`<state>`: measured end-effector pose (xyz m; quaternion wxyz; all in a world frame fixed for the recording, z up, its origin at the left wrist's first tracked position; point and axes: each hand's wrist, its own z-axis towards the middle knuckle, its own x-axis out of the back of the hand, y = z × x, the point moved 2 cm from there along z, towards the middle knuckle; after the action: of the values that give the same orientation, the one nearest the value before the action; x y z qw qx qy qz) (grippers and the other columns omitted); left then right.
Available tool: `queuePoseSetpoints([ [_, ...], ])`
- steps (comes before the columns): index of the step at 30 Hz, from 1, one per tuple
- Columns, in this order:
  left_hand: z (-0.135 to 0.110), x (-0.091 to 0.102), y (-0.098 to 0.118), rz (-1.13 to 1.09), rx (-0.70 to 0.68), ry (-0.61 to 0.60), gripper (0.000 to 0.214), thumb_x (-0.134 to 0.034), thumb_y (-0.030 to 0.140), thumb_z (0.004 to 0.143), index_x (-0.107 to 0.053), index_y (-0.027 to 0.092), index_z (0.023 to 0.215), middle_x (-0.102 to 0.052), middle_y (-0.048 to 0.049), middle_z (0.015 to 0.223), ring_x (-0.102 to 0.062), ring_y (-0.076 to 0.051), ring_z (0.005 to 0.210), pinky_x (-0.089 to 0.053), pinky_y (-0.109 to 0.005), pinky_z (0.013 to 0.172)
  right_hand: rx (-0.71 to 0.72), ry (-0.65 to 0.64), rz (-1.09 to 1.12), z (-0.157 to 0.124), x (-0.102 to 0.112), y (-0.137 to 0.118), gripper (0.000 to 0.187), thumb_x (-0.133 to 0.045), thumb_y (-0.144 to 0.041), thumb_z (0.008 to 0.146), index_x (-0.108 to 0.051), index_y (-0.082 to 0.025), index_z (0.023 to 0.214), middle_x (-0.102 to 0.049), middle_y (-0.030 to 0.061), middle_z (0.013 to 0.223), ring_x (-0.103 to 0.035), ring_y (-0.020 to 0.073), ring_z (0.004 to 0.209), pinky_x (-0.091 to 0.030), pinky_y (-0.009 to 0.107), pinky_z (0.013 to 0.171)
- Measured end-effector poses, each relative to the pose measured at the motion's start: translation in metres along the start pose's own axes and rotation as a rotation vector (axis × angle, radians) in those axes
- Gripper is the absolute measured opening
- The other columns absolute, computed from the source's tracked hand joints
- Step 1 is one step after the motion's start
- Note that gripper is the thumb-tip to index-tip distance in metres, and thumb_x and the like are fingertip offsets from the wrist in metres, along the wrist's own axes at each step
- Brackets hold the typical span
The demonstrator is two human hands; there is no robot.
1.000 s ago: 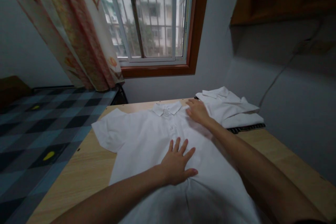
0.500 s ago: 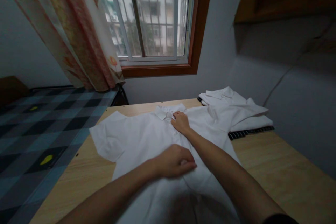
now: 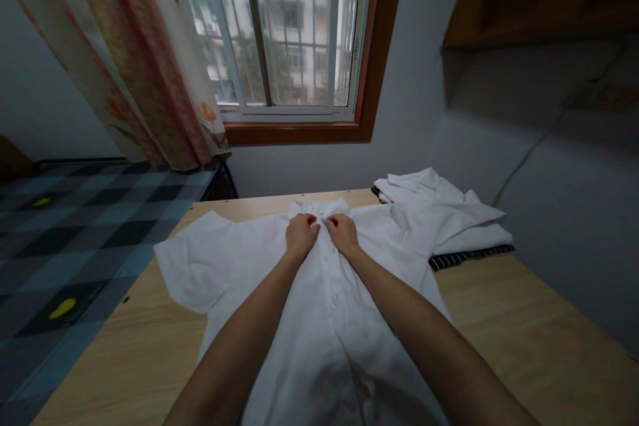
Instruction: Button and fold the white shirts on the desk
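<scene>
A white short-sleeved polo shirt [image 3: 259, 279] lies spread front-up on a wooden table [image 3: 524, 326], collar toward the window. My left hand [image 3: 301, 234] and my right hand [image 3: 341, 231] sit side by side just below the collar, both with fingers curled and pinching the shirt's button placket. My forearms stretch over the shirt's body.
A pile of folded white clothes [image 3: 439, 210] on a dark striped garment [image 3: 469, 255] lies at the table's far right. A bed with a checked grey cover [image 3: 74, 233] stands left of the table. A window [image 3: 284, 26] and a flowered curtain [image 3: 124, 46] are behind.
My left hand left the shirt's middle, closed, and moved up to the collar. My right hand slid from the right shoulder to the placket. The shirt's right sleeve now lies spread.
</scene>
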<state>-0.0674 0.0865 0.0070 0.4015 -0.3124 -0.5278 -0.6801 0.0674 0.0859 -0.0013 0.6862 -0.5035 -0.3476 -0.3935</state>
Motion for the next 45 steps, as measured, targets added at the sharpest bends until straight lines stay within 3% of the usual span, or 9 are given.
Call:
queuePoseSetpoints([
  [5, 0.001, 0.0, 0.003, 0.061, 0.035, 0.011, 0.026, -0.055, 0.032, 0.087, -0.07, 0.016, 0.101, -0.065, -0.0116, 0.109, -0.06, -0.025, 0.099, -0.046, -0.034, 0.086, -0.019, 0.022, 0.002, 0.003, -0.002, -0.003, 0.028, -0.05, -0.033, 0.093, -0.069, -0.021, 0.11, -0.067, 0.0083, 0.112, -0.056, 0.0214, 0.107, -0.038, 0.028, 0.093],
  [10, 0.0, -0.001, 0.005, 0.079, 0.052, -0.005, 0.024, -0.055, 0.032, 0.088, -0.07, 0.016, 0.098, -0.064, -0.0116, 0.108, -0.059, -0.027, 0.102, -0.045, -0.036, 0.087, -0.106, 0.002, 0.017, 0.011, -0.005, -0.007, 0.032, -0.042, -0.035, 0.096, -0.068, -0.02, 0.105, -0.067, 0.0088, 0.11, -0.058, 0.0217, 0.103, -0.04, 0.03, 0.086],
  [14, -0.001, -0.002, 0.006, 0.094, 0.051, 0.029, 0.018, -0.057, 0.029, 0.088, -0.07, 0.017, 0.092, -0.065, -0.0099, 0.103, -0.059, -0.026, 0.1, -0.045, -0.035, 0.084, -0.173, 0.138, 0.229, 0.012, -0.01, -0.007, 0.025, -0.046, -0.033, 0.092, -0.067, -0.018, 0.091, -0.069, 0.0076, 0.098, -0.06, 0.0203, 0.091, -0.041, 0.028, 0.079],
  [17, -0.004, -0.001, 0.008, 0.105, 0.026, 0.099, 0.015, -0.057, 0.027, 0.088, -0.07, 0.018, 0.089, -0.065, -0.0086, 0.099, -0.058, -0.024, 0.098, -0.044, -0.034, 0.083, -0.145, 0.229, 0.395, 0.008, -0.015, -0.003, 0.018, -0.051, -0.028, 0.088, -0.064, -0.018, 0.083, -0.068, 0.0061, 0.088, -0.06, 0.0193, 0.084, -0.04, 0.028, 0.077],
  [26, -0.014, 0.004, 0.019, 0.173, -0.086, 0.246, 0.016, -0.051, 0.025, 0.092, -0.065, 0.016, 0.095, -0.062, -0.0096, 0.098, -0.054, -0.026, 0.096, -0.039, -0.036, 0.079, -0.113, 0.336, 0.632, 0.002, -0.014, 0.004, 0.018, -0.054, -0.031, 0.081, -0.065, -0.018, 0.076, -0.067, 0.0032, 0.077, -0.058, 0.0181, 0.072, -0.041, 0.028, 0.071],
  [45, -0.017, 0.003, 0.021, 0.207, -0.24, 0.327, 0.02, -0.051, 0.029, 0.093, -0.067, 0.018, 0.088, -0.064, -0.0097, 0.093, -0.054, -0.027, 0.093, -0.036, -0.039, 0.078, -0.127, 0.306, 0.782, 0.004, -0.016, 0.011, 0.027, -0.055, -0.036, 0.076, -0.074, -0.016, 0.077, -0.072, 0.0038, 0.075, -0.062, 0.0181, 0.069, -0.045, 0.027, 0.067],
])
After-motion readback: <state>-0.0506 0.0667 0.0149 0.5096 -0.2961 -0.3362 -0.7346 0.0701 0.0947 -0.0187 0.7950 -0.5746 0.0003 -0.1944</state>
